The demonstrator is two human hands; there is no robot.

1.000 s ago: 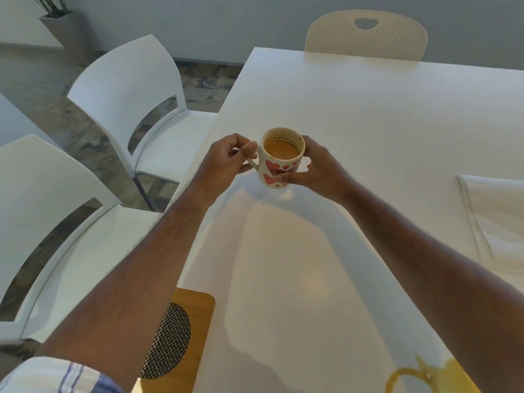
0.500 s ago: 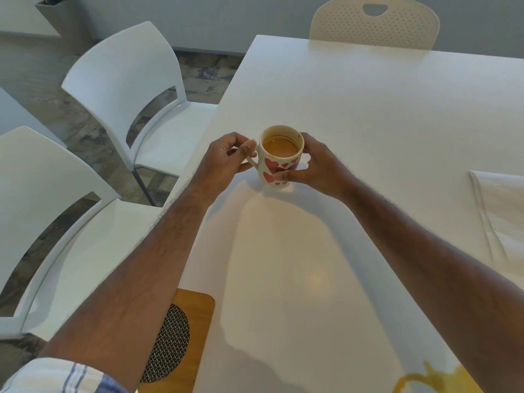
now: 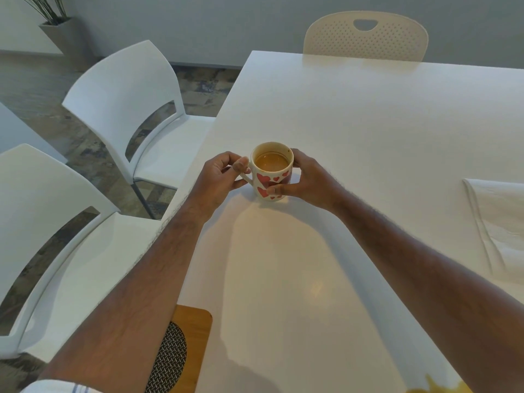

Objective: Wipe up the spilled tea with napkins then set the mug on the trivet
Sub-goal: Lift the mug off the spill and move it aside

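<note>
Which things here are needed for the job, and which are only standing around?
Needed: mug, held by left hand and right hand; napkins; spilled tea; trivet.
Only around: white chairs, beige chair, planter.

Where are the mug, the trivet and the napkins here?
mug (image 3: 269,183): head view, heart-patterned side.
trivet (image 3: 195,324): head view, wooden corner.
napkins (image 3: 502,222): head view, folded top.

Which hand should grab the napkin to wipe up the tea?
The right hand, probably. The napkin and the spilled tea both lie on the right side, while the left hand pinches the mug by its handle.
</note>
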